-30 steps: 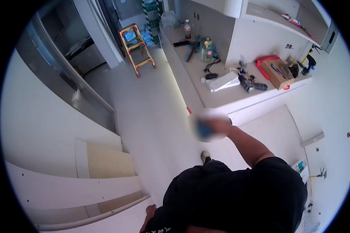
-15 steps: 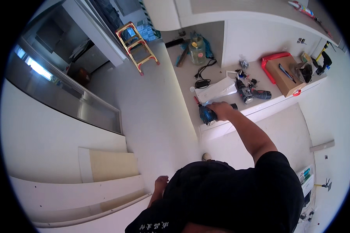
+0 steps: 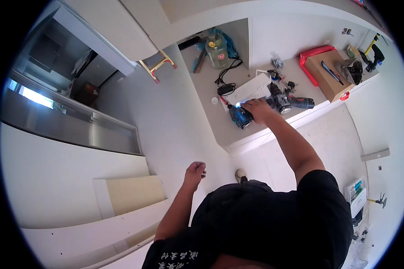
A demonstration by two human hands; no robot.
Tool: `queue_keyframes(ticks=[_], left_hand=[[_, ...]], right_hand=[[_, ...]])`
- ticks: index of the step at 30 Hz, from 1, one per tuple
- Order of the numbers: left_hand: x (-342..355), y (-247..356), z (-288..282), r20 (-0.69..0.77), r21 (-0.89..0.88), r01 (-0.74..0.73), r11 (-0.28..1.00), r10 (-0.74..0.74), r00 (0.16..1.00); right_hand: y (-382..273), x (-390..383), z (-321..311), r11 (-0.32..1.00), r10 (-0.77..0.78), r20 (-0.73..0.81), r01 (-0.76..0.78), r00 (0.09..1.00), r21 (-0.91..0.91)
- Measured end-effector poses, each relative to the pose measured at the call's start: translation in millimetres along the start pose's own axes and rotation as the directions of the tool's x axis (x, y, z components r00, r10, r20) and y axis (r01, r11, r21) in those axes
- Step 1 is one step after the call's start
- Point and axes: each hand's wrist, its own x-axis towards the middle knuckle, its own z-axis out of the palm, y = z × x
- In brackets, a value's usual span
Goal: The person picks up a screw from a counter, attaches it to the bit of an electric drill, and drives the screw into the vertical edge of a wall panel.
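My right hand [image 3: 259,110] is closed round the handle of a blue and black cordless drill [image 3: 241,118] at the near left corner of the counter. A light at the drill's front glows on the white sheet beside it. My left hand [image 3: 195,174] hangs over the floor, well away from the counter. Its fingers are curled together, and what they hold, if anything, is hidden. Just right of my right hand lies a grey and black cordless drill [image 3: 281,101], with another power tool [image 3: 302,103] next to it. Behind the blue drill is a flat white box or sheet [image 3: 251,89].
The counter [image 3: 206,96] also bears a large clear jug [image 3: 217,53], a black charger with cord [image 3: 226,89], a cardboard box [image 3: 327,74] and a red case [image 3: 307,62]. A stepladder [image 3: 159,67] stands far left. White panels [image 3: 85,233] lie at the lower left.
My right hand and the blue drill have moved slightly up in the view, over the counter's corner. My left hand has risen and come forward from my side. The view has shifted.
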Motion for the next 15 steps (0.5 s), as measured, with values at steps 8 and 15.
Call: queue_keyframes(ticks=[8,15], left_hand=[[66,76,59,0.088,0.069,-0.266,0.962,0.260,0.962],[143,86,103,0.121,-0.367,-0.280,0.887,0.344,0.931]], right_hand=[[-40,-85,1,0.965,0.192,-0.451,-0.083,0.872,0.250],[-44,-159,25,0.939,0.220,-0.183,-0.157,0.958,0.305]])
